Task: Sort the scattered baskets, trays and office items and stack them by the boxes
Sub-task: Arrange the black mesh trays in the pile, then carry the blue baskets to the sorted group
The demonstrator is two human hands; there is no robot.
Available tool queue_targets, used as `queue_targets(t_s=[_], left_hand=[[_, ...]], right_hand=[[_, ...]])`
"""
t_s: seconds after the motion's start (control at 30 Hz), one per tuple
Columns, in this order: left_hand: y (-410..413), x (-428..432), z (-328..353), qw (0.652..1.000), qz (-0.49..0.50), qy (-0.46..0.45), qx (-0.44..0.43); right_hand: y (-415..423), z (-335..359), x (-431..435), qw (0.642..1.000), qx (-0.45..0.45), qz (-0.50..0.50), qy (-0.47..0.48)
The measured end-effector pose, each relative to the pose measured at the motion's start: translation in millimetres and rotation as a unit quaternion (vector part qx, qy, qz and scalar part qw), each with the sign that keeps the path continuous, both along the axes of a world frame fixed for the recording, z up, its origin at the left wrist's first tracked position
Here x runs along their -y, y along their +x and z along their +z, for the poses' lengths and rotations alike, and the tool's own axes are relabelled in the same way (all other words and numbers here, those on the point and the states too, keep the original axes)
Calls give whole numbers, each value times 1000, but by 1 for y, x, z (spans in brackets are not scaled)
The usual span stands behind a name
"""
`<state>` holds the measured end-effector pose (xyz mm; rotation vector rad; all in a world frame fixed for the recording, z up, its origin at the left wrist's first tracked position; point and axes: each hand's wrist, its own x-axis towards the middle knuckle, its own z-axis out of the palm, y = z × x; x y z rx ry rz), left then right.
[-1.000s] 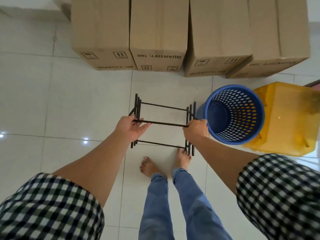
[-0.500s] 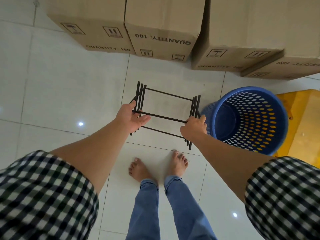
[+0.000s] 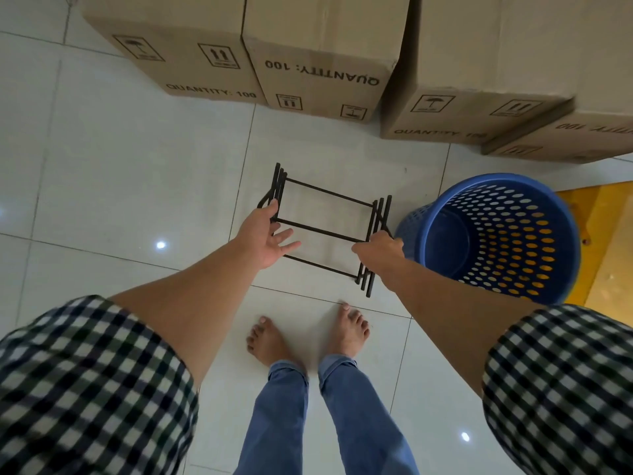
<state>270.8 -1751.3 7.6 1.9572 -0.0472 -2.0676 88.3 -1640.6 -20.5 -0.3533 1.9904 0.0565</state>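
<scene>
A black metal wire rack [image 3: 322, 229], made of thin bars with stacked end frames, hangs low over the tiled floor in front of my bare feet. My left hand [image 3: 263, 238] is at its left end, thumb against the end frame, with the fingers spread straight beneath the middle bar. My right hand [image 3: 380, 252] grips the right end frame with curled fingers. A blue perforated plastic basket [image 3: 520, 241] stands upright just right of the rack. A row of cardboard boxes [image 3: 318, 46] lines the far side.
A yellow plastic object [image 3: 609, 255] lies behind the blue basket at the right edge. More boxes [image 3: 479, 63] sit at the back right, one angled. White tiled floor [image 3: 120, 166] spreads to the left of the rack.
The rack has come closer to the boxes and sits lower. My left hand's fingers have loosened and spread out; my right hand keeps its grip.
</scene>
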Motion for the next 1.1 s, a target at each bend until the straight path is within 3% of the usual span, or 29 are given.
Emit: queue_targets(t_s=[0.17,0.27,0.4,0.53,0.83,1.1], left_hand=[[3,-11,17,997,-74,-10,20],[2,-23,44,958,-272,-63,73],[6,-50,96,814,-537,-145,169],[12,-70,167,673,-678,-216,202],[-7,-113,319,400,-798,-387,230],[-51,-189,430,237,-807,-517,162]], right_hand=[[-9,25,-16,997,21,-43,-60],[-8,58,-30,992,24,-65,-103],[-1,116,-58,992,-22,-28,-118],[13,177,-97,990,-90,14,-108],[74,322,-166,965,-201,-73,-149],[106,420,-245,902,-281,-277,-176]])
